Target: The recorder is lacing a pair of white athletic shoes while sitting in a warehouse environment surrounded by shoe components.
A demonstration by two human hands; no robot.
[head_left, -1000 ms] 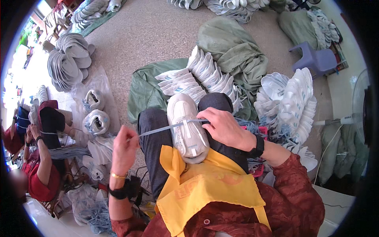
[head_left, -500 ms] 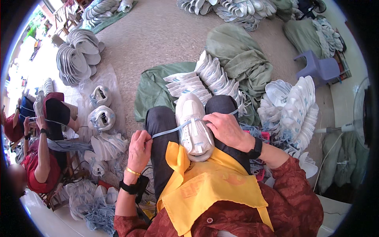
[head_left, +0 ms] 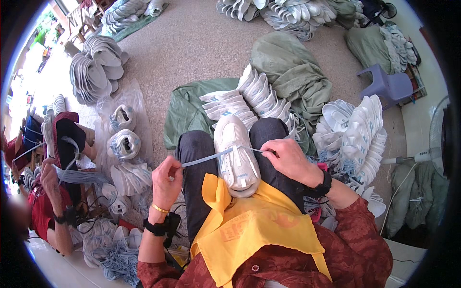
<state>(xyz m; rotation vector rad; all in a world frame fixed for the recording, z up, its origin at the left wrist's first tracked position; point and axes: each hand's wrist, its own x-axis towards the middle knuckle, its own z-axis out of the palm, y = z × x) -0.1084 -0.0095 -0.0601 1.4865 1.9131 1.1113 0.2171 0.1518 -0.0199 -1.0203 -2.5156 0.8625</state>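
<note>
A white sneaker (head_left: 238, 176) is held between my knees, its toe pointing away from me. A flat light-blue shoelace (head_left: 206, 159) passes through the upper eyelets and stretches out to both sides. My left hand (head_left: 166, 182) pinches the lace's left end beside my left knee. Over the right knee, my right hand (head_left: 288, 161) grips the other end, which looks thinner and whitish. Both lengths are pulled fairly straight. A yellow apron (head_left: 264, 230) covers my lap below the shoe's heel.
Stacked white shoe uppers (head_left: 261, 91) lie ahead on green sacking (head_left: 189, 103). More uppers (head_left: 357, 139) are piled at right, near a fan (head_left: 439, 137) and a purple stool (head_left: 386, 86). Finished-looking shoes (head_left: 124, 144) stand at left. A co-worker in red (head_left: 45, 206) handles laces there.
My right hand has moved a little right, drawing out more lace on that side. My left hand has shifted slightly left. At left, the co-worker's arms have moved apart.
</note>
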